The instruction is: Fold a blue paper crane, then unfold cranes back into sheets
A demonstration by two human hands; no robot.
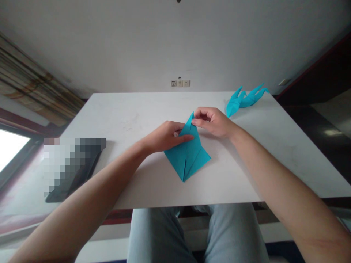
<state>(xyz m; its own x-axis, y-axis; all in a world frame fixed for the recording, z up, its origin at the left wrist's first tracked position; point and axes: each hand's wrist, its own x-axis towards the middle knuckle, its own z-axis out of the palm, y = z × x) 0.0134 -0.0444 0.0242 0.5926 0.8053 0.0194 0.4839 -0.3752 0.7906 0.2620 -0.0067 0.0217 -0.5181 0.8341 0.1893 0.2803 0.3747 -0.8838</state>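
Observation:
A turquoise sheet of origami paper (184,157), folded into a kite-like shape with creases and flaps, is held just over the white table. My left hand (171,137) grips its left side, thumb lying across the front and the other fingers partly hidden behind. Near the top point, my right hand (211,120) pinches the paper's right edge between thumb and fingers. Beyond my right hand, finished-looking turquoise origami cranes (244,100) sit close together at the table's far right.
The white table (142,109) reaches to a wall with power sockets (180,83). At the left of the table is a dark, partly pixelated flat object (79,175). A striped curtain (33,80) and a window lie farther left. My legs (159,233) are under the near edge.

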